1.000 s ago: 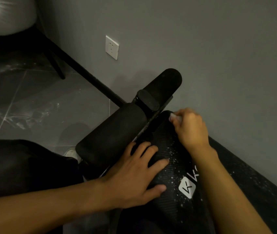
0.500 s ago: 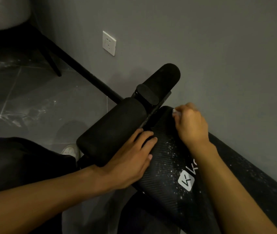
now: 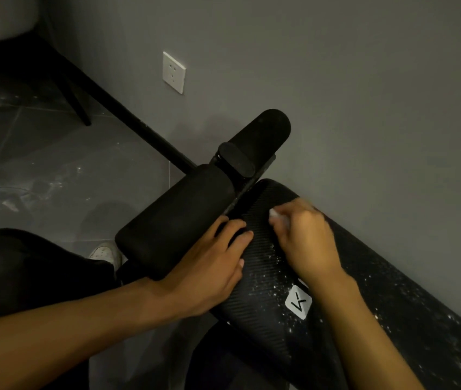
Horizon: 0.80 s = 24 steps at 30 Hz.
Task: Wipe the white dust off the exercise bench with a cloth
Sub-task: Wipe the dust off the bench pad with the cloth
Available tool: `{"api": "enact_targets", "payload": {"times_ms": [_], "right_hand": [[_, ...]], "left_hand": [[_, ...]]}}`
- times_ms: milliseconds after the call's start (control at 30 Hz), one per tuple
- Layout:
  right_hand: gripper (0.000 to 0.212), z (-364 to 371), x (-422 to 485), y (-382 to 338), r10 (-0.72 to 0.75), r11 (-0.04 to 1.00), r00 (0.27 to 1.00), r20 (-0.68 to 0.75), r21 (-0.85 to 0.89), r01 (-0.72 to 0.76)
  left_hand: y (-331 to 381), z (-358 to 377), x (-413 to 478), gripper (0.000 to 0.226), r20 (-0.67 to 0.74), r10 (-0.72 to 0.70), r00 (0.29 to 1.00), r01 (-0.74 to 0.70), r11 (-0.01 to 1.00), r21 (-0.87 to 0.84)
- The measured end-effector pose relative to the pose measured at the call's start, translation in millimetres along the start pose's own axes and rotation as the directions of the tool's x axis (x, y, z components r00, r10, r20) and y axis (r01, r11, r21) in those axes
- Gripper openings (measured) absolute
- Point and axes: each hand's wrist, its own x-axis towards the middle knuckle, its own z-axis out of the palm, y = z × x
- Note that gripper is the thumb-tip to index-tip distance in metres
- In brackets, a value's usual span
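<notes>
A black ribbed exercise bench pad [image 3: 263, 299] runs from the centre to the lower right, speckled with white dust around its white logo [image 3: 298, 302]. My right hand [image 3: 305, 240] is curled round a small white cloth [image 3: 275, 216] and presses it on the pad's top end; only a bit of cloth shows past the fingers. My left hand [image 3: 212, 266] lies with straight fingers on the pad's left edge, beside the black foam roller [image 3: 175, 223].
A second foam roller [image 3: 260, 133] and a bracket stand behind the pad, close to the grey wall with a white socket [image 3: 173, 72]. A black bar [image 3: 139, 122] runs along the dusty tiled floor. My white shoe [image 3: 104, 253] is below the roller.
My right hand with the cloth has slid down from the pad's far edge toward the middle of its top end. My left hand has shifted left to the pad's edge.
</notes>
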Motion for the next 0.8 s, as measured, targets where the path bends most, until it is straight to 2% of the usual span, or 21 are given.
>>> {"api": "enact_targets", "payload": {"times_ms": [100,167,267,333,400,500,567,700,800], "right_hand": [[0.02,-0.3,-22.6,-1.5,-0.083,0.994,0.996,0.03,0.067,0.081],[0.023,-0.2,-6.3,10.5,-0.017,0.997,1.0,0.016,0.071,0.016],[0.026,-0.6,33.6,32.3,0.129,0.991,0.99,-0.055,-0.019,-0.13],[0.026,-1.4,43.7,35.4,0.149,0.988,0.985,-0.091,-0.033,-0.153],[0.026,0.7,30.2,30.3,0.113,0.993,0.992,-0.061,0.027,-0.112],[0.024,0.1,-14.2,17.5,-0.02,0.99,0.999,0.047,0.141,0.014],[0.023,-3.0,-24.2,17.7,-0.078,0.985,0.993,0.089,0.158,0.063],[0.023,-6.6,1.9,23.3,0.009,1.0,1.0,0.025,0.001,-0.009],[0.02,-0.7,-8.9,5.2,-0.076,0.997,0.996,0.04,-0.023,0.077]], "left_hand": [[0.6,0.9,-0.2,0.052,0.014,-0.008,1.0,0.008,1.0,-0.008],[-0.4,0.0,-0.3,0.052,0.009,-0.008,1.0,0.008,1.0,0.002],[-0.4,-0.2,0.0,0.051,-0.01,0.014,1.0,-0.014,1.0,0.002],[0.2,0.3,-0.6,0.05,-0.013,0.016,1.0,-0.016,1.0,-0.012],[0.1,2.3,-0.7,0.051,-0.028,0.006,1.0,-0.006,1.0,-0.027],[-1.0,5.4,-1.1,0.053,-0.049,-0.004,0.999,0.0,0.996,-0.086],[-2.1,3.4,-1.5,0.053,-0.046,-0.01,0.999,0.004,0.992,-0.125],[-0.8,-1.3,0.1,0.051,-0.046,0.01,0.999,-0.016,0.992,-0.126],[1.3,-0.7,-0.2,0.051,-0.046,-0.007,0.999,0.002,0.993,-0.114]]}}
